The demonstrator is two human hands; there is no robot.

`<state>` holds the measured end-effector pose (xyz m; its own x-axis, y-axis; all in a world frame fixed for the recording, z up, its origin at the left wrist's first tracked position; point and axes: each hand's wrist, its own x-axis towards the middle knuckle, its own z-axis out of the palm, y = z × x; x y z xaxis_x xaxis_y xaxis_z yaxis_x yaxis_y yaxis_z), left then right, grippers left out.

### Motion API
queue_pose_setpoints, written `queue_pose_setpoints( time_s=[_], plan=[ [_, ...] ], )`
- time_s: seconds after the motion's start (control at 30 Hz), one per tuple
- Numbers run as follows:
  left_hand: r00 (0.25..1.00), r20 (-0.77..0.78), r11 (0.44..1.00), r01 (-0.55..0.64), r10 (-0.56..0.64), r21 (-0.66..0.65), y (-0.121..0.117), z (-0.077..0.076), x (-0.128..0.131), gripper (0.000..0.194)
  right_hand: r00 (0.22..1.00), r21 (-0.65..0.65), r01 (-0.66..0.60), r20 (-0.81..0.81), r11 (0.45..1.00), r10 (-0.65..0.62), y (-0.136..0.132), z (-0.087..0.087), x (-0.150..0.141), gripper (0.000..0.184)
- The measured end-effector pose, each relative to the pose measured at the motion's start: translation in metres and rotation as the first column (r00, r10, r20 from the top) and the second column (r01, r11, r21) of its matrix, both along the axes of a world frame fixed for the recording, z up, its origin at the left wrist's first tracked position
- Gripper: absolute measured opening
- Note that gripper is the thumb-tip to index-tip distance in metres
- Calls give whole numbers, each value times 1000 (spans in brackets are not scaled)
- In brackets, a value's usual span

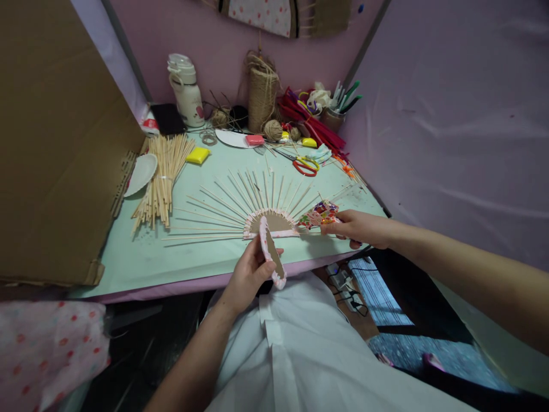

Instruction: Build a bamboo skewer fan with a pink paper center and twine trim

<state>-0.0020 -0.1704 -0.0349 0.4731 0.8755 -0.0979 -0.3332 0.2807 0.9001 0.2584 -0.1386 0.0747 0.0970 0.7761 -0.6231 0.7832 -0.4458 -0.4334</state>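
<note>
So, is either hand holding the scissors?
No, the scissors lie on the table; the left hand holds fabric-edged cardboard and the right hand a floral-patterned piece.

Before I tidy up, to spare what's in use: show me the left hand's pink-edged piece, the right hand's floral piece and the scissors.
Pink-edged piece (275,253), head view: brown inner face.
Floral piece (318,215), head view: patterned surface.
Scissors (297,160), head view: where the handles begin.

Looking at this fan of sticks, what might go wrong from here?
The right hand holds a floral-patterned piece close to the fanned wooden sticks and might knock some askew. The half-round cardboard base lies near the front edge of the table; a bump could shift it. A tight grip by the left hand could bend the pink-edged cardboard piece.
</note>
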Motion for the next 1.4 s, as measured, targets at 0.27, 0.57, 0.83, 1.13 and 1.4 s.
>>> queue_pose_setpoints(
  time_s=[0.27, 0.57, 0.83, 1.13, 1.4],
  plan=[
    [1000, 31, 1000, 1, -2, 22, 1, -4, 0, 80, 996, 12, -81, -42, 997, 81, -3, 6, -10, 36],
    [999, 35, 1000, 12, -12, 18, 1, -5, 1, 77, 997, -15, -71, 35, 997, 72, -1, 3, -9, 43],
    [999, 43, 999, 1, -2, 32, 0, -3, 1, 70, 991, 6, -130, 1, 991, 130, -2, 1, -10, 39],
    [1000, 29, 1000, 6, -6, 31, 1, -3, 1, 74, 983, 10, -182, 20, 983, 181, -2, 1, -12, 36],
    [1000, 31, 999, 0, -1, 41, 1, -1, 1, 74, 978, -1, -207, 34, 978, 207, -1, 2, -13, 38]
  ],
)
